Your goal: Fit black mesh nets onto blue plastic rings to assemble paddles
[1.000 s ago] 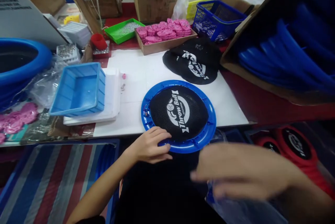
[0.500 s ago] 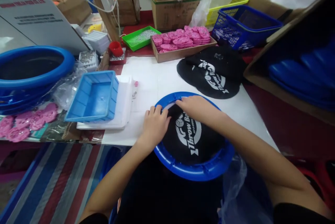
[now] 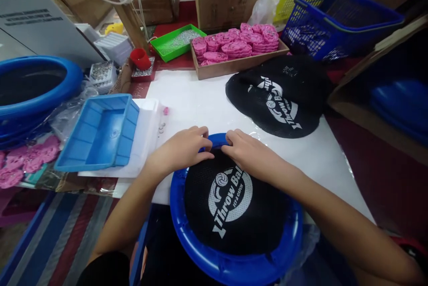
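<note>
A round black mesh sheet (image 3: 264, 228) with white "Throw Ball" print lies inside a blue plastic ring (image 3: 294, 232), tilted at the table's front edge. My left hand (image 3: 183, 150) is closed on the ring's far rim, thumb over the mesh edge. Just to its right, my right hand (image 3: 249, 152) pinches the mesh edge at the same rim, fingers curled. Whatever lies under the fingertips is hidden. Further back on the white table sheet, more printed black mesh sheets (image 3: 281, 107) lie in an overlapping pile.
On the left are a light blue bin (image 3: 113, 141) and stacked blue rings (image 3: 67, 80). Behind stand a green tray (image 3: 172, 45), a carton of pink pieces (image 3: 236, 49) and a blue basket (image 3: 334, 18). An open cardboard box (image 3: 354, 116) borders the right side.
The ring with its mesh has come nearer and lower in view. Both hands have drawn closer together at the far rim, the left one turning inward.
</note>
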The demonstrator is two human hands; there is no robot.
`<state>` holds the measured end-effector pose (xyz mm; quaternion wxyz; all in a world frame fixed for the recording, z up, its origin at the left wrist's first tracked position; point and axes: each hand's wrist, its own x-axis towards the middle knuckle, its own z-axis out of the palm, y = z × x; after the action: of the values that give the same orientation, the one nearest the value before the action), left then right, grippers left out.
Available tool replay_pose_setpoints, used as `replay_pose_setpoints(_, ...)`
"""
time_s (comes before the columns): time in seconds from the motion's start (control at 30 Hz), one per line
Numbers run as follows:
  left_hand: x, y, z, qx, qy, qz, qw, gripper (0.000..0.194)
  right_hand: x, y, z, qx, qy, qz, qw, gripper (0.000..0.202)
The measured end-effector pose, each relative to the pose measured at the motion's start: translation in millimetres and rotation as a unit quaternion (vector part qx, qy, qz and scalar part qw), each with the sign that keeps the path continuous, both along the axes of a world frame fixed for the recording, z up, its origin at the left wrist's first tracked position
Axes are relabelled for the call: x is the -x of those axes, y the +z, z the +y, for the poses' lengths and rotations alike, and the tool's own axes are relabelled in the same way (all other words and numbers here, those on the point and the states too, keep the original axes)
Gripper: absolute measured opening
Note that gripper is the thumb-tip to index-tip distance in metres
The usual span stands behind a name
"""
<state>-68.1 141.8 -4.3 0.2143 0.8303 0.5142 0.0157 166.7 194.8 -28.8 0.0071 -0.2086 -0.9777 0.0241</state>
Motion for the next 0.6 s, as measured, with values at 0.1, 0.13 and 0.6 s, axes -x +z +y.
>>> replay_pose_setpoints(0.1, -6.7, 0.1, 5.2, -0.029, -0.031, 0.05, 0.998, 0.018, 2.8, -5.4, -2.6, -0.023, -0.001, 0.01, 1.0, 0.019)
replay_pose_setpoints(0.13, -7.6, -2.4, 5.1, -0.035, -0.036, 0.053, 0.997, 0.019, 3.5, -7.4, -2.6, -0.024, 0.0, 0.009, 1.0, 0.019)
replay_pose_setpoints(0.6, -2.5, -18.0, -3.0, -0.019, 0.003, -0.083, 0.996, 0.002, -3.2, -13.3, 18.9, 0.238, 0.043, 0.13, 0.962, 0.027)
